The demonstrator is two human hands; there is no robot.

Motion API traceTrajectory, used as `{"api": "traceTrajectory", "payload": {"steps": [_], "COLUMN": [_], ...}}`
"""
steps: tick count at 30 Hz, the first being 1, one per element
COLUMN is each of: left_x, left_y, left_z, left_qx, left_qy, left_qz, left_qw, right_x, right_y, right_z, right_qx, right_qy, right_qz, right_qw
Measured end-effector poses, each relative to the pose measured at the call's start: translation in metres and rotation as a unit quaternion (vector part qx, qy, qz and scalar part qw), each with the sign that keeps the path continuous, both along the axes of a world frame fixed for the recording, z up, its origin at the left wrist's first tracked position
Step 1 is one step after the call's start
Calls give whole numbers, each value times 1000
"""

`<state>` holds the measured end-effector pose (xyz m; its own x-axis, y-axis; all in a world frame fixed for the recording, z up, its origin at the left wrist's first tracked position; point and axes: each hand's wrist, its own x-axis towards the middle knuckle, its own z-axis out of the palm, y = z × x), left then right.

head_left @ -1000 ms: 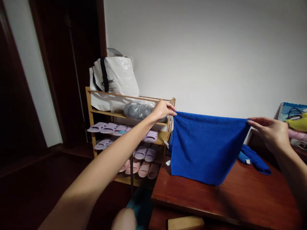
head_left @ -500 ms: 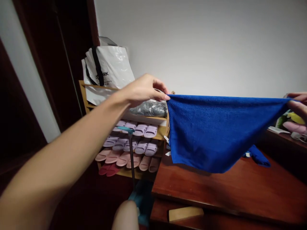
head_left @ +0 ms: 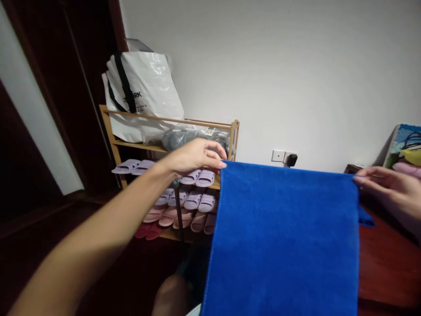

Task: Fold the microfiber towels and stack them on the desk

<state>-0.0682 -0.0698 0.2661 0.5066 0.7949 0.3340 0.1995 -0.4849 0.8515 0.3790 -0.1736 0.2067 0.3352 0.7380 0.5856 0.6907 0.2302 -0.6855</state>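
Observation:
A blue towel (head_left: 286,237) hangs spread out between my two hands, its top edge pulled nearly straight. My left hand (head_left: 199,156) pinches the upper left corner between thumb and fingers. At the upper right corner, my right hand (head_left: 391,184) pinches the cloth in the same way. The towel's lower end runs out of the bottom of the view. Behind it, the reddish-brown wooden table (head_left: 388,263) is mostly covered. Another piece of blue cloth (head_left: 365,217) lies on that table, partly hidden by the towel.
A wooden shoe rack (head_left: 235,136) stands at the wall with lilac slippers (head_left: 197,199) and pink slippers (head_left: 169,216) in rows. On top sit a white bag (head_left: 154,83) and plastic-wrapped grey items (head_left: 179,139). A black plug (head_left: 291,160) is in a wall socket.
The towel has come lower and closer, now hanging at full width instead of billowing away over the table. Both hands have moved down in view, and the right hand has come further into it.

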Motion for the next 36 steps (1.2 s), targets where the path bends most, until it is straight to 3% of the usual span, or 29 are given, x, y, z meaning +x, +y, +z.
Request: {"api": "traceTrajectory", "payload": {"steps": [2, 4, 6, 9, 13, 20, 24, 27, 30, 36], "left_x": [11, 27, 45, 73, 98, 117, 134, 147, 153, 150], "left_y": [25, 53, 82, 119, 151, 186, 185, 179, 178, 180], "left_z": [-28, -59, -92, -137, -178, -206, -217, -235, -256, -274], "left_qx": [-11, 1, 54, 78, 107, 132, 181, 223, 218, 183], "left_qy": [4, 16, 61, 88, 123, 217, 271, 305, 350, 402], "left_qz": [-9, 5, 81, 151, 214, 253, 231, 161, 102, 82], "left_qw": [1000, 1000, 993, 981, 963, 934, 917, 912, 905, 894], "right_x": [-2, 2, 9, 15, 22, 37, 16, -11, -29, -30], "right_y": [20, 49, 81, 128, 172, 218, 232, 235, 236, 224], "right_z": [-16, -39, -67, -110, -153, -176, -186, -203, -225, -245], "right_qx": [-65, -74, -66, -66, -76, -143, -171, -173, -218, -278], "right_qy": [24, 28, 23, 7, -28, -101, -145, -198, -226, -221], "right_qz": [51, 52, 51, 45, 9, -57, -79, -14, 54, 57], "right_qw": [996, 996, 996, 997, 997, 983, 971, 965, 948, 933]}}
